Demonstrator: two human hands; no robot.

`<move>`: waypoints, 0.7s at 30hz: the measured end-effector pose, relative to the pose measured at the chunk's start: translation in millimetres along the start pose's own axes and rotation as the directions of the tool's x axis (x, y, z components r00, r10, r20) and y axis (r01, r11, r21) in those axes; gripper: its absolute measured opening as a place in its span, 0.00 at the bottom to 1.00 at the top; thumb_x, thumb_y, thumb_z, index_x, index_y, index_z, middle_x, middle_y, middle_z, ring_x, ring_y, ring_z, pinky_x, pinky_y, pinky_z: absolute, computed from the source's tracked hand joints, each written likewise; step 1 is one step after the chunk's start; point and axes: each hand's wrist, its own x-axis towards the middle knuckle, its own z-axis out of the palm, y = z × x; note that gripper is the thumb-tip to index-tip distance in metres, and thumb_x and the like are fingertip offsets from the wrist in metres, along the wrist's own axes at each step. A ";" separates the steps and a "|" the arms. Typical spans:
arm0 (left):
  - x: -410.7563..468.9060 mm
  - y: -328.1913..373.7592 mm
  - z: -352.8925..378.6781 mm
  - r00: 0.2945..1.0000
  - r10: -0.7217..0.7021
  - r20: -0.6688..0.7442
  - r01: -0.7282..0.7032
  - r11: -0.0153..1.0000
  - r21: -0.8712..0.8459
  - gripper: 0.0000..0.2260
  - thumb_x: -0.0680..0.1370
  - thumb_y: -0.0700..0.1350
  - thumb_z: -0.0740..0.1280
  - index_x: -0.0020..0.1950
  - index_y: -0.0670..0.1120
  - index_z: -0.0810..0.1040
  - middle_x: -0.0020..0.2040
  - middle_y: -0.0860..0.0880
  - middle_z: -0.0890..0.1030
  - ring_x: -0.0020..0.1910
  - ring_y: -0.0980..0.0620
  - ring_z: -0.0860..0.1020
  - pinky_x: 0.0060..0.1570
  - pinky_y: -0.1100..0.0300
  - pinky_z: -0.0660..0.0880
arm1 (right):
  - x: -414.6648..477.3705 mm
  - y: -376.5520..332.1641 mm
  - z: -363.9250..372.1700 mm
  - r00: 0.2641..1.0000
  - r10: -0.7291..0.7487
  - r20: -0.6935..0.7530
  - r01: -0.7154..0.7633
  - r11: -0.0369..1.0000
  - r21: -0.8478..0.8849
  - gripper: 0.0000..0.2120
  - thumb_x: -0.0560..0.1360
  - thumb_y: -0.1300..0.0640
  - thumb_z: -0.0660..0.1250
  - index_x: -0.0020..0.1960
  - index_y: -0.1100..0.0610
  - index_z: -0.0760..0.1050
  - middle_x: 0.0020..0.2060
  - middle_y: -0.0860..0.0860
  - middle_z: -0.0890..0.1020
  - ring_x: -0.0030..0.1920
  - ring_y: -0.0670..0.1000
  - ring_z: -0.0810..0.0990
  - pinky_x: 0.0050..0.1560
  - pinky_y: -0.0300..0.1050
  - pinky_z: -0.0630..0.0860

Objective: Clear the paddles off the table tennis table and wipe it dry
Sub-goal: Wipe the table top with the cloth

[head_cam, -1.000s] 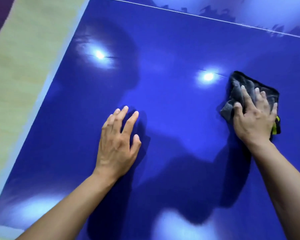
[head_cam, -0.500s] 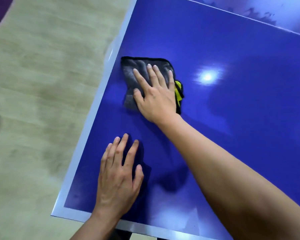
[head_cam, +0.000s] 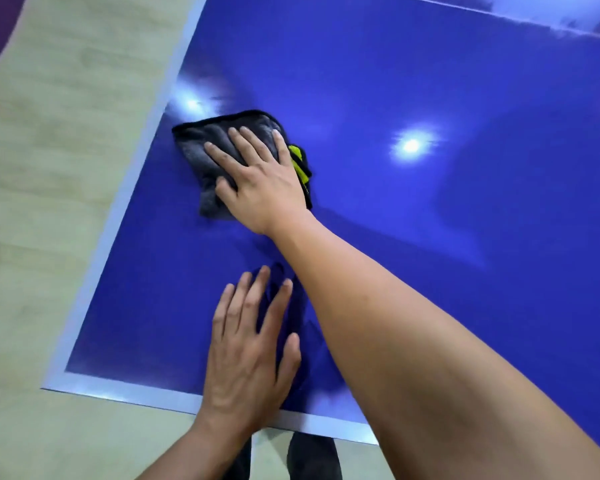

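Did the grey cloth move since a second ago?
Yes. The grey cloth under the right hand went left, toward the table's white side edge.

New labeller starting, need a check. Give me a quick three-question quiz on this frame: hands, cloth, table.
1. True or false: the left hand holds the grey cloth.
2. Where on the table tennis table does the cloth lie? A) close to the white edge line on the left. B) against the near edge. C) hanging off the table.
3. What is the left hand doing?

Key
1. False: the right hand presses it, fingers straight.
2. A.
3. It rests flat on the table by the near edge, holding nothing.
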 end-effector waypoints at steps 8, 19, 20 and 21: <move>-28.3 57.1 33.5 0.998 -0.011 0.055 0.004 0.993 0.121 0.27 0.79 0.51 0.58 0.78 0.47 0.67 0.81 0.44 0.61 0.80 0.42 0.60 0.77 0.42 0.57 | -130.2 161.8 -41.0 0.953 0.280 -0.115 -0.284 0.959 -0.019 0.28 0.80 0.42 0.54 0.80 0.39 0.62 0.81 0.50 0.62 0.82 0.49 0.55 0.80 0.61 0.45; -32.9 63.6 35.1 0.997 -0.045 0.058 0.036 0.988 0.149 0.26 0.80 0.51 0.56 0.79 0.47 0.66 0.80 0.44 0.62 0.80 0.43 0.58 0.78 0.42 0.56 | -300.0 300.3 -77.2 0.664 0.729 -0.169 -0.735 0.677 0.034 0.30 0.80 0.40 0.48 0.81 0.42 0.59 0.82 0.53 0.60 0.82 0.51 0.53 0.81 0.62 0.42; -33.3 62.5 35.3 0.997 -0.043 0.060 0.035 0.990 0.135 0.27 0.80 0.52 0.57 0.79 0.47 0.66 0.80 0.45 0.62 0.80 0.43 0.58 0.78 0.42 0.56 | -298.8 299.1 -75.8 0.664 0.724 -0.186 -0.732 0.680 0.036 0.30 0.80 0.40 0.48 0.81 0.42 0.60 0.81 0.54 0.60 0.82 0.52 0.54 0.81 0.62 0.43; -33.2 61.6 35.1 0.997 -0.040 0.061 0.032 0.992 0.119 0.27 0.79 0.53 0.57 0.79 0.48 0.65 0.80 0.45 0.61 0.81 0.44 0.57 0.78 0.42 0.56 | -296.8 298.9 -75.3 0.665 0.719 -0.200 -0.728 0.684 0.037 0.30 0.80 0.40 0.49 0.81 0.42 0.60 0.81 0.54 0.61 0.82 0.52 0.55 0.80 0.62 0.43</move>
